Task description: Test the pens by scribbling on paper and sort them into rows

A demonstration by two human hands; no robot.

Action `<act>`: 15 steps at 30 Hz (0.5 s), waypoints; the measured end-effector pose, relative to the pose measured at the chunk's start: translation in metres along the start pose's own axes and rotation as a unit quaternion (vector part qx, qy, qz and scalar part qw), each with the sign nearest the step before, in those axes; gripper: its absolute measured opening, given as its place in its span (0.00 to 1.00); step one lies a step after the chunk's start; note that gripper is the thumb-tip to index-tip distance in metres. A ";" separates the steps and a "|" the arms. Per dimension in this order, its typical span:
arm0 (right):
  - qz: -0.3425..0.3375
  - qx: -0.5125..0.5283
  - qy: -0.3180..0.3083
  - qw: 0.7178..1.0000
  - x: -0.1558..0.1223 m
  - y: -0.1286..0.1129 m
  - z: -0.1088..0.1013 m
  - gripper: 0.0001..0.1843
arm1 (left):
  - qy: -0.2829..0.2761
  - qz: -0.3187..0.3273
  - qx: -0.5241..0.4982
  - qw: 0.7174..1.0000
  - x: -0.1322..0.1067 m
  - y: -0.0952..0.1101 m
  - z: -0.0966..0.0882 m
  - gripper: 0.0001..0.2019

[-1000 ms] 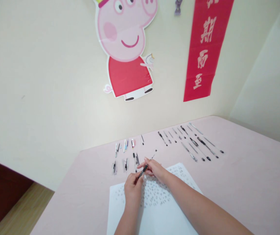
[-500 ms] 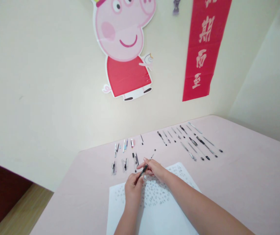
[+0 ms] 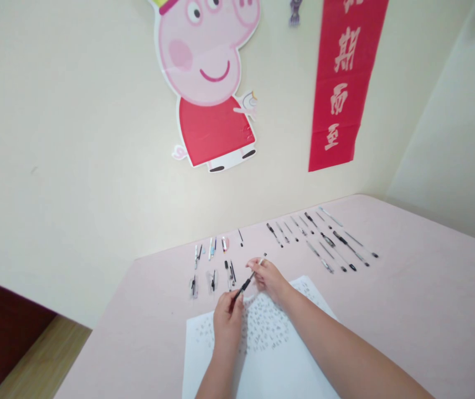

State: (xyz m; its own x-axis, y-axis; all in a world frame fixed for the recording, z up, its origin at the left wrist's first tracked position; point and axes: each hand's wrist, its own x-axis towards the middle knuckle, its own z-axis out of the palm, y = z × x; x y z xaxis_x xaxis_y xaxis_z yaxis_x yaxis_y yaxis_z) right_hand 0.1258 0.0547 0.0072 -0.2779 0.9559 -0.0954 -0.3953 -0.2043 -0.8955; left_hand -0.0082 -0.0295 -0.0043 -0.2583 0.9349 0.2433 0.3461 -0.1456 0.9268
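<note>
A pen [image 3: 244, 285] with a black grip slants between my two hands, above a sheet of paper covered in handwriting [image 3: 281, 371]. My left hand [image 3: 228, 316] is closed around its lower, dark end. Higher up, the fingers of my right hand [image 3: 269, 277] pinch its thin pale upper part, and a small black tip sticks out beyond them. Just behind my hands, a black-capped pen [image 3: 227, 272] and a dark refill [image 3: 232, 271] lie on the pink table [image 3: 146, 332]. The pen's lower tip is hidden in my left hand.
Several pens and refills [image 3: 351, 248] lie in slanted rows at the back right. Pen parts in clear plastic [image 3: 193, 286] and light pens [image 3: 196, 255] lie at the left. A wall [image 3: 96, 194] with a pig cutout [image 3: 216, 130] and a red banner [image 3: 337, 111] rises behind.
My right hand has shifted slightly up and right along the pen, away from the black grip, and now pinches nearer its upper end. My left hand stays at the lower end.
</note>
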 end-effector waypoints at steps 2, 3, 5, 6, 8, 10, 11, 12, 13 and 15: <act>-0.025 0.029 0.009 0.999 0.002 -0.006 -0.007 0.18 | 0.012 -0.020 -0.018 1.000 0.000 -0.003 0.000 0.14; -0.031 0.035 0.004 0.999 0.003 -0.008 -0.010 0.17 | 0.017 -0.030 -0.030 0.999 0.001 -0.004 0.000 0.15; -0.034 0.038 -0.016 0.999 0.004 -0.012 -0.016 0.17 | 0.024 -0.051 -0.055 0.997 0.001 -0.005 0.000 0.16; -0.033 0.039 -0.026 0.998 0.004 -0.013 -0.018 0.16 | 0.026 -0.061 -0.067 0.996 0.001 -0.005 0.000 0.17; -0.030 0.045 -0.039 0.998 0.004 -0.013 -0.019 0.16 | 0.033 -0.078 -0.085 0.993 0.000 -0.004 0.001 0.19; -0.026 0.055 -0.042 0.997 0.004 -0.013 -0.020 0.17 | 0.037 -0.097 -0.107 0.989 0.000 -0.003 0.001 0.20; -0.027 0.060 -0.039 0.997 0.005 -0.013 -0.021 0.17 | 0.040 -0.107 -0.121 0.986 0.000 -0.003 0.002 0.22; -0.031 0.067 -0.031 0.997 0.007 -0.013 -0.022 0.17 | 0.045 -0.117 -0.136 0.983 0.000 -0.002 0.002 0.23; -0.039 0.072 -0.016 0.997 0.009 -0.012 -0.023 0.16 | 0.051 -0.125 -0.152 0.979 0.000 -0.002 0.003 0.25; -0.066 0.076 0.031 0.994 0.013 -0.013 -0.029 0.17 | 0.062 -0.138 -0.178 0.972 0.000 0.000 0.004 0.27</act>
State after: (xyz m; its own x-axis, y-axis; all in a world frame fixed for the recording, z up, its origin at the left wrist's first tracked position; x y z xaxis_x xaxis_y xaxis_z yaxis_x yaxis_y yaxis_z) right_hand 0.1521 0.0760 0.0049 -0.1619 0.9867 -0.0119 -0.5539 -0.1008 -0.8265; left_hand -0.0042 -0.0282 -0.0058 -0.4123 0.9109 -0.0162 -0.0793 -0.0181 0.9967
